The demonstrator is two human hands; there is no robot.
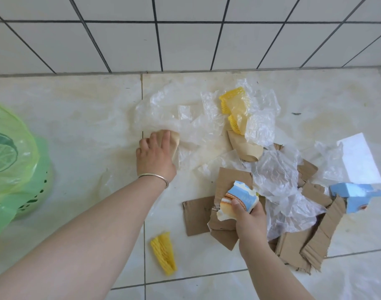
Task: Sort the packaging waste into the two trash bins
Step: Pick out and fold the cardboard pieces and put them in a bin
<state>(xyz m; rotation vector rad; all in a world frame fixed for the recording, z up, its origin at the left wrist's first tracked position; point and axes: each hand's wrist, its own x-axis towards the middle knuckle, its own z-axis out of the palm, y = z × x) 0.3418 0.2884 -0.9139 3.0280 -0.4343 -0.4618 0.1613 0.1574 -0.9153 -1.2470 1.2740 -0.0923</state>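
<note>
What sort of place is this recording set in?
Probably an indoor tiled corner, perhaps a utility area or balcony: glossy floor tiles, a white tiled wall, and a green bin lined with a bag beside scattered packaging waste.

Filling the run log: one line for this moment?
left hand: on brown paper piece | right hand: grips torn printed carton | green bin: far left

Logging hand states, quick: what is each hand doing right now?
Left hand: grips a brown paper piece on the floor.
Right hand: holds a torn printed box piece.
</note>
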